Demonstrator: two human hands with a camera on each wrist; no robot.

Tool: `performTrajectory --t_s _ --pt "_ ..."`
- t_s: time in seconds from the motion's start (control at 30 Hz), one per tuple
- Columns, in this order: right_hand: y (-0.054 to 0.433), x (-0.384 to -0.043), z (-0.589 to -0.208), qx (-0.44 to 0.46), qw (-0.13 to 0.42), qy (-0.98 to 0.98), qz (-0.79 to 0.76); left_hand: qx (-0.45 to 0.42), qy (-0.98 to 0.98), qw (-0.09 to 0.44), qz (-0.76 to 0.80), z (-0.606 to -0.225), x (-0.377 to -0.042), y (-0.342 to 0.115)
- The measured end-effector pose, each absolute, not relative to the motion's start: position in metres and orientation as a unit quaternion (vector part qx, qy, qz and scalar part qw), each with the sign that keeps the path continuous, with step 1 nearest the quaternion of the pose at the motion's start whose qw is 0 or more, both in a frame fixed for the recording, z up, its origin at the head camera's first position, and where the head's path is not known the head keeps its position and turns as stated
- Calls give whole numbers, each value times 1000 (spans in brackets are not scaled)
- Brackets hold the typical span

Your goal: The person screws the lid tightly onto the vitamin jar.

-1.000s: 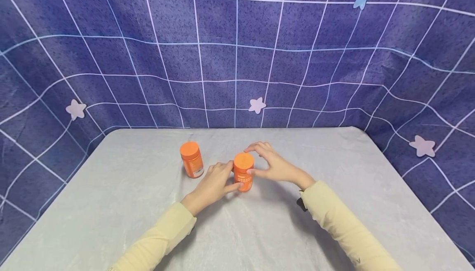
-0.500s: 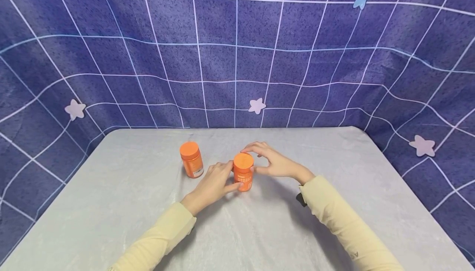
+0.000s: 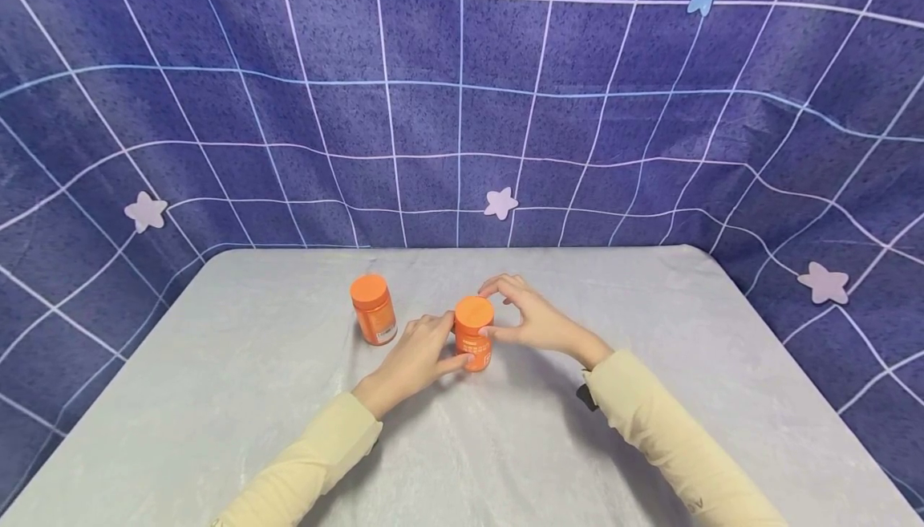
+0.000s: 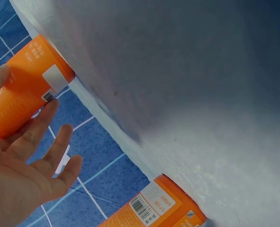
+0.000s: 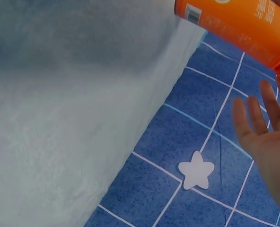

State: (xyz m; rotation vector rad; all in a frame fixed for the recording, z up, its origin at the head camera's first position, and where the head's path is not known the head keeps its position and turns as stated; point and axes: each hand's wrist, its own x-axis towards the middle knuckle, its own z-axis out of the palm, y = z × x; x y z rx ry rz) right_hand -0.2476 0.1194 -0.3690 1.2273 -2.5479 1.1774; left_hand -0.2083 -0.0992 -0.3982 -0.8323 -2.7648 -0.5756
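Observation:
An orange bottle (image 3: 472, 344) with a round orange lid (image 3: 474, 312) stands upright near the middle of the table. My left hand (image 3: 415, 354) grips its body from the left, thumb across the front. From the right, my right hand (image 3: 537, 325) holds the lid, thumb at the near edge and forefinger at the far side. The left wrist view shows the gripped bottle (image 4: 31, 71) with a small barcode near its base. In the right wrist view, the remaining fingers of the right hand (image 5: 272, 142) are spread below the lid end of the bottle (image 5: 244, 28).
A second orange bottle (image 3: 375, 322), its lid on, stands left of and slightly behind the held one. Grey cloth covers the table (image 3: 613, 294). A blue curtain (image 3: 426, 118) with white grid lines and stars hangs behind and at both sides.
The right hand's fingers turn a little one way round the lid and then back. The left hand and both bottles stay in place.

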Motion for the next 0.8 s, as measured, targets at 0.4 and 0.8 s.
performTrajectory --t_s 0.4,0.8 --pt "114 -239 -373 360 67 -845 390 -287 -931 107 -197 -399 -208 -100" --pt "120 -241 -372 392 38 -838 378 -284 -935 97 -191 -399 -206 -101"
